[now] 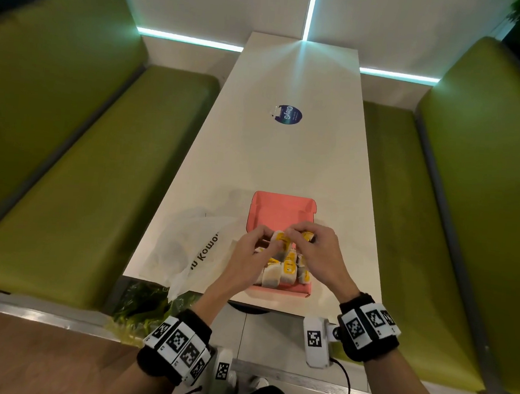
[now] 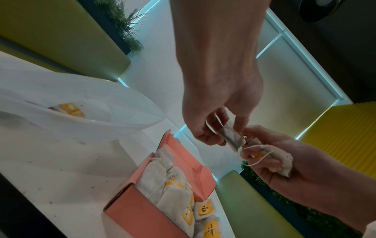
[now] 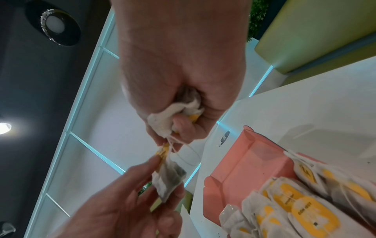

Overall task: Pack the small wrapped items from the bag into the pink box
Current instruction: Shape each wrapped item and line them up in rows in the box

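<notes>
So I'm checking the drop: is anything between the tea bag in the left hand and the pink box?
Its string looks tangled with the tea bags bunched in the right hand. Otherwise the left hand pinches its tea bag above the pink box, whose far end is bare.

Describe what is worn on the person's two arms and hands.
Both hands are bare, no gloves or sleeves. The left hand and right hand each have a black wristband ringed with white tiles printed with black square codes. A white camera block sits at each wrist, with a thin black cable trailing.
</notes>
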